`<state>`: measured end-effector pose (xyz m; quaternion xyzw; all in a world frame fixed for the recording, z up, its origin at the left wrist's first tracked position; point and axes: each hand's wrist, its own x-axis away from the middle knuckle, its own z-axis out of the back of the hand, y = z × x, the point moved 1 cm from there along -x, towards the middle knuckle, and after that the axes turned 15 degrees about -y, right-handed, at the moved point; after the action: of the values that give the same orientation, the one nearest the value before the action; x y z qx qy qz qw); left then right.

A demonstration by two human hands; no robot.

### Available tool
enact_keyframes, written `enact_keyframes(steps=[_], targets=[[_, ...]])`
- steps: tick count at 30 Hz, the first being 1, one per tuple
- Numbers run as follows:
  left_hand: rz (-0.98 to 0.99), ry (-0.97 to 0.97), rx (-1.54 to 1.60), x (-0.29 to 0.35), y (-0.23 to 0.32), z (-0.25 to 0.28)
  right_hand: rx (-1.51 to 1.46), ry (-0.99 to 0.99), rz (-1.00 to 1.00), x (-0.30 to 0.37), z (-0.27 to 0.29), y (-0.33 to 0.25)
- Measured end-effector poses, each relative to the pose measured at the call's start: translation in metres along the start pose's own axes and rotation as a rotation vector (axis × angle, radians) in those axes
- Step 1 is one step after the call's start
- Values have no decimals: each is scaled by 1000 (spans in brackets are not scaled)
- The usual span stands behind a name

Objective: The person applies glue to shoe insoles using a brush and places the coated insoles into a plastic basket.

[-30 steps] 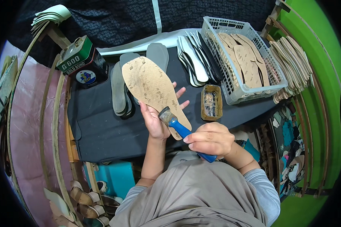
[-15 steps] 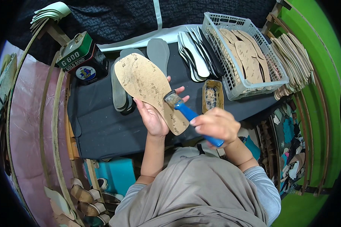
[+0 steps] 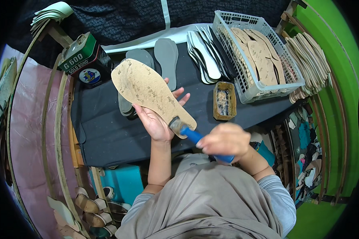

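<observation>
The left hand [image 3: 157,124], palm up, supports a tan, shoe-sole-shaped fibreboard insole [image 3: 147,89] marked with dark print and smudges; its thumb presses along the side edge while fingertips show past the opposite edge, so the fingers grasp the piece from beneath. The insole is held in the air over the black cloth-covered tabletop [image 3: 103,137], toward the middle of its near edge, with the broad end pointing to the far left corner and the narrow end toward the person. The right hand [image 3: 229,140], blurred, has its fingers closed around the blue handle of a short brush with a dull metal-coloured head [image 3: 178,126]. That head overlaps the narrow end of the insole; whether the bristles touch it cannot be told. To the right, near the tabletop's near edge, stands a brown rectangular tub [image 3: 225,112] with dark residue inside. A white perforated plastic crate [image 3: 253,95] of tan insoles occupies the far right corner, with white and black sole-shaped pieces [image 3: 206,61] just left of it. Grey sole-shaped pieces [image 3: 166,53] lie beyond the insole, and a green and black metal tin [image 3: 89,59] stands at the far left corner.
</observation>
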<state>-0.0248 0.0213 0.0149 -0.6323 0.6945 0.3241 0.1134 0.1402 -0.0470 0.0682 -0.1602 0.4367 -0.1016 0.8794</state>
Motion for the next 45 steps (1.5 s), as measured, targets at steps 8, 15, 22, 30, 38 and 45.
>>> enact_keyframes(steps=[8, 15, 22, 30, 38, 45], targets=[[-16, -5, -23, 1, 2, 6, -2, -93, 58, 2, -5, -5], [-50, 84, -23, -4, 3, 2, 25, -68, 2, 0, -1, -6], [-88, 107, -67, -5, 7, 4, 196, 74, -75, 9, 4, -1], [-132, 127, -62, -10, 12, 2, 196, 102, -64, 9, 4, 0], [-161, 145, -63, -9, 14, 7, 81, 134, -97, 12, 9, 2], [-172, 40, -36, -6, 21, 15, -51, -29, -135, 21, 7, 0]])
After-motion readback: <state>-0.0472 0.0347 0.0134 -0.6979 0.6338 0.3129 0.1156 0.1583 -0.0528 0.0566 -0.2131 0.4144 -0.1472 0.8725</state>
